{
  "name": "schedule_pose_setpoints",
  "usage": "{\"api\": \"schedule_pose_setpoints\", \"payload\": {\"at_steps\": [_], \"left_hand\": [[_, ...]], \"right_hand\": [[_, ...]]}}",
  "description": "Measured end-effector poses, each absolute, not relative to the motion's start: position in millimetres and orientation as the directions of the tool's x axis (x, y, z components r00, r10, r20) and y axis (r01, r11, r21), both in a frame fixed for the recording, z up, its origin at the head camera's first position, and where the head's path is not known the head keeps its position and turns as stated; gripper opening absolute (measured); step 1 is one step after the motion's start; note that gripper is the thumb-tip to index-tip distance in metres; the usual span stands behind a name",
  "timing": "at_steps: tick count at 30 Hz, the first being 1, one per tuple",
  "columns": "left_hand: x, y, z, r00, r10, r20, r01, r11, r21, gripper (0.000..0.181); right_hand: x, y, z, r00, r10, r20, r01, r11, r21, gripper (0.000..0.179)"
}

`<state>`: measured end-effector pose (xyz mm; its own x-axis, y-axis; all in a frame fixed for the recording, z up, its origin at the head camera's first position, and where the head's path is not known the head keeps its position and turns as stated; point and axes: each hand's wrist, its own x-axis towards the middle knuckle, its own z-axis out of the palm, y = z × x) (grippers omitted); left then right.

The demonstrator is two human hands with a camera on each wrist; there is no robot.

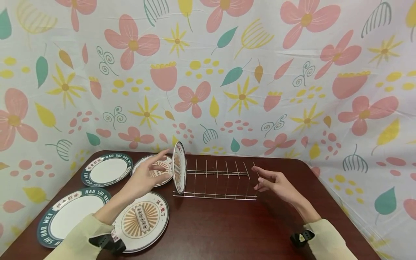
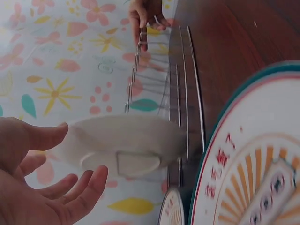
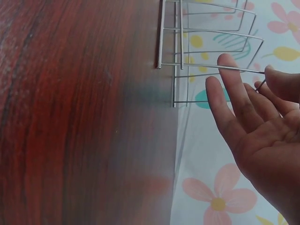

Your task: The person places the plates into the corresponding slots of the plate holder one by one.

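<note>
A wire dish rack point(image 1: 214, 196) stands on the table. At its left end, a small plate point(image 1: 179, 168) with a sunburst print is upright between the wires; its pale underside shows in the left wrist view. My left hand point(image 1: 146, 177) hovers just left of that plate, fingers spread and relaxed, holding nothing. Thumb and fingers of my right hand point(image 1: 276, 184) pinch the end wire at the rack's right side, as the right wrist view shows closely. Beneath my left hand and forearm lie a small sunburst plate point(image 1: 162, 168) and a larger sunburst plate point(image 1: 152, 220), partly covered.
Two teal-rimmed plates lie flat on the left: one farther back point(image 1: 125, 162), one nearer the front point(image 1: 43, 231). The dark wooden table point(image 1: 227, 231) ends at a floral cloth point(image 1: 208, 72) behind the rack. Black straps circle both wrists.
</note>
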<state>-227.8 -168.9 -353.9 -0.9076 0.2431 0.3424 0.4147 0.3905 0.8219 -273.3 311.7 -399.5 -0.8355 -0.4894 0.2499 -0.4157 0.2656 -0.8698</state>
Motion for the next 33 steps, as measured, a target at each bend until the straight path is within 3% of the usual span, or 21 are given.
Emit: {"api": "schedule_pose_setpoints", "payload": {"at_steps": [5, 11, 19, 33], "left_hand": [[-223, -196, -358, -0.91, 0.259, 0.323, 0.409, 0.436, 0.802, 0.057], [-224, -239, -372, -0.9, 0.349, 0.263, 0.426, 0.575, 0.698, 0.039], [-225, -271, -390, -0.849, 0.508, 0.144, 0.492, 0.662, 0.565, 0.043], [-234, -268, -403, -0.849, 0.526, 0.046, 0.466, 0.705, 0.534, 0.046]], "right_hand": [[-274, 312, -400, -0.839, -0.481, 0.254, -0.418, 0.271, -0.867, 0.049], [-275, 313, -400, -0.846, -0.473, 0.247, -0.412, 0.286, -0.865, 0.05], [-274, 313, -401, -0.846, -0.473, 0.246, -0.414, 0.293, -0.862, 0.05], [-276, 314, -403, -0.855, -0.466, 0.227, -0.394, 0.3, -0.869, 0.05]]}}
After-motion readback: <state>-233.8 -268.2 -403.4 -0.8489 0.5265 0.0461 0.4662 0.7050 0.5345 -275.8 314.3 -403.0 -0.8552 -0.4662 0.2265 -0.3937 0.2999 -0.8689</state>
